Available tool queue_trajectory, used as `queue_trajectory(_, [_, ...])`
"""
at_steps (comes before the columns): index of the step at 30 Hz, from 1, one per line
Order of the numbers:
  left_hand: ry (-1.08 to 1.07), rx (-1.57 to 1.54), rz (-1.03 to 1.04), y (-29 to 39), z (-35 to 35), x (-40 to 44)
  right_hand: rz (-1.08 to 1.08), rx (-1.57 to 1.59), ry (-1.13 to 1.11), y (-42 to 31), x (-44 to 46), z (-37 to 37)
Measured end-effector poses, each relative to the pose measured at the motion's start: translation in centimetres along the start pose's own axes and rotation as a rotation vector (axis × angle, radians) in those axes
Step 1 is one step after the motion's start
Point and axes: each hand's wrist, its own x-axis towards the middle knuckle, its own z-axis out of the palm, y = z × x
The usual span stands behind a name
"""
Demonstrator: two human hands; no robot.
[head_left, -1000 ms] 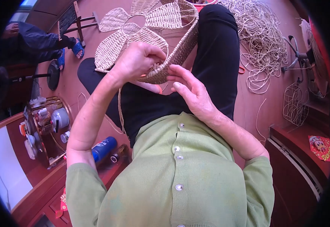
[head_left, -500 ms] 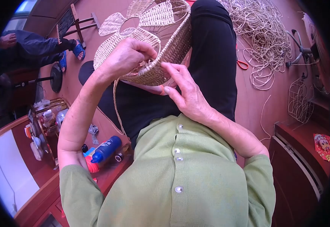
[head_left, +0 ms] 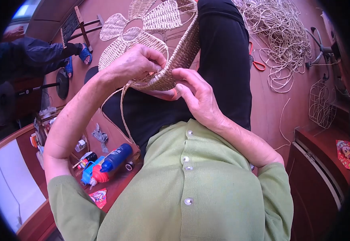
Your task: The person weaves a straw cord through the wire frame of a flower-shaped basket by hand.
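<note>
Here's the woven basket [head_left: 175, 66], in the person's lap between the black-trousered legs [head_left: 223, 44], its wall curving up along the right thigh and its flower-shaped panel [head_left: 131, 35] spreading to the upper left.

And the left hand [head_left: 137, 62] is right on it, reaching over the near end, fingers curled in narrow at the inner side of the rim; whether a strand is pinched there, I cannot tell. Over on the outer side comes the right hand [head_left: 202, 98], index finger up against the basket wall, thumb lower and apart from it, a modest gap between them, nothing visible in that gap.

A loose cord [head_left: 123, 110] trails from the basket's near end, down over the left side of the lap.

Out to the basket's right, beyond the right leg, lie red-handled scissors [head_left: 258, 66], then a big tangled heap of cord [head_left: 281, 36], and farther out a wire rack [head_left: 321, 104].

Down and left of the basket, a blue bottle [head_left: 118, 156] lies tilted beside a red-and-blue item [head_left: 96, 172].

Up to the basket's left, well apart, another person [head_left: 42, 50] sits in blue slippers [head_left: 86, 54], near a dark-framed folding stool [head_left: 78, 28].
</note>
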Motion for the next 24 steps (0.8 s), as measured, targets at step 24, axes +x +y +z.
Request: queue_trajectory(24, [0.86,-0.001,0.61,0.5,-5.5,-8.3,0.065,-0.282,0.557,-7.9,-0.3,-20.2])
